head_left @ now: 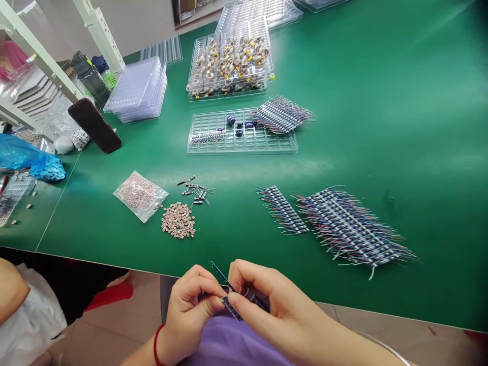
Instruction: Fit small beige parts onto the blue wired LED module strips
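Much of what I am working with is hidden by my own fingers: a narrow dark strip (232, 310) lies between my hands, above the purple cloth (236, 343) over my lap and just off the near edge of the green surface (381, 127). A thin dark piece (219, 272) juts up between my hands, and I cannot tell whether it joins the strip. The pale wires (249, 295) under my curled right fingers are mostly covered. At the left border, a blue bag (30, 157) and a nearby person's arm (11, 290) are cut off. My left grip (192, 307) is closed, thumb and fingertips pinched on the strip's upper end; my right grip (272, 295) is clamped on it too, thumb pressed along the top, its other fingers folded underneath. Ahead of my hands, small beige rings (178, 220) lie in a pile beside a clear bag (139, 195), while wired strips (351, 226) lie in rows to the right, their individual wires too fine to separate.
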A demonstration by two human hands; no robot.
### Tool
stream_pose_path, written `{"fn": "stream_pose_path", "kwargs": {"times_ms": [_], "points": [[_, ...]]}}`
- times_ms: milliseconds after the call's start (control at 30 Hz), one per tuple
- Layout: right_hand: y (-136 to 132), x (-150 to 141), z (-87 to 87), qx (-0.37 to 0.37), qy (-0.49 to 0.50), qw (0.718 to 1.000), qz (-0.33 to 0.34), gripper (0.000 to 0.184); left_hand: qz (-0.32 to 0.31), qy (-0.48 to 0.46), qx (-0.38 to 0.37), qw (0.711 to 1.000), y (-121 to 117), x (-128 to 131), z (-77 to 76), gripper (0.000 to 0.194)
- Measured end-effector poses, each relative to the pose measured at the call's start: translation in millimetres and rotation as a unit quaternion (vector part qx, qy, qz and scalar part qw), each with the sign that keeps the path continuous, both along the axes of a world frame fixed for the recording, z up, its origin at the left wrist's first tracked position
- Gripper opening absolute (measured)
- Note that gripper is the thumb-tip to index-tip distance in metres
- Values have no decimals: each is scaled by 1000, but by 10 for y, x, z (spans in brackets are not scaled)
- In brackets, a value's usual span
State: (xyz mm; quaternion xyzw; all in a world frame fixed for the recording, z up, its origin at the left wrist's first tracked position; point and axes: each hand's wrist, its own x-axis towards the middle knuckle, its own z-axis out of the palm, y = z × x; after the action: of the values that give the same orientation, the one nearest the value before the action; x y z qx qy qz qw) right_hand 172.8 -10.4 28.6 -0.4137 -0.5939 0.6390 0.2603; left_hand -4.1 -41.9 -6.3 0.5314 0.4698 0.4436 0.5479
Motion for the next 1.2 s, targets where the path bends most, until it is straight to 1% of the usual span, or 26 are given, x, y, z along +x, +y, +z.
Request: {"fn": "stream_pose_path", "kwargs": {"times_ms": [100,200,333,467,533,733,833,933,1000,1033,1100,1133,1167,1200], "points": [[-4,4,-26,-6,11,1000,-11,23,-1,6,-1,1000,5,10,7,24],[-3,12,-63,-31,33,999,-29,24,0,8,6,1000,8,12,18,20],[0,33,-103,-90,72,992,-42,27,5,26,21,999,12,5,50,22],[4,65,-128,-165,107,979,-43,37,9,48,27,998,17,-8,72,20],[9,82,-141,-191,113,974,-45,42,11,53,24,998,18,-12,71,21],[32,103,-182,-227,131,964,-47,48,8,65,9,998,14,-9,48,29],[23,93,-203,-222,130,965,-49,47,6,65,11,998,11,-9,37,31],[-11,86,-207,-179,116,975,-58,40,9,64,11,998,15,-7,35,30],[-40,87,-196,-115,90,987,-70,31,11,65,12,998,19,-3,43,28],[-54,90,-189,-65,73,992,-75,25,12,67,17,998,22,-1,50,27],[-82,101,-180,68,43,994,-81,14,16,71,38,997,22,2,66,22],[-97,109,-180,145,33,986,-81,10,18,72,52,996,20,3,74,20],[-113,119,-186,223,25,971,-78,12,19,73,66,995,15,2,80,17],[-130,130,-196,299,18,952,-70,19,19,74,79,994,10,1,84,14]]}}
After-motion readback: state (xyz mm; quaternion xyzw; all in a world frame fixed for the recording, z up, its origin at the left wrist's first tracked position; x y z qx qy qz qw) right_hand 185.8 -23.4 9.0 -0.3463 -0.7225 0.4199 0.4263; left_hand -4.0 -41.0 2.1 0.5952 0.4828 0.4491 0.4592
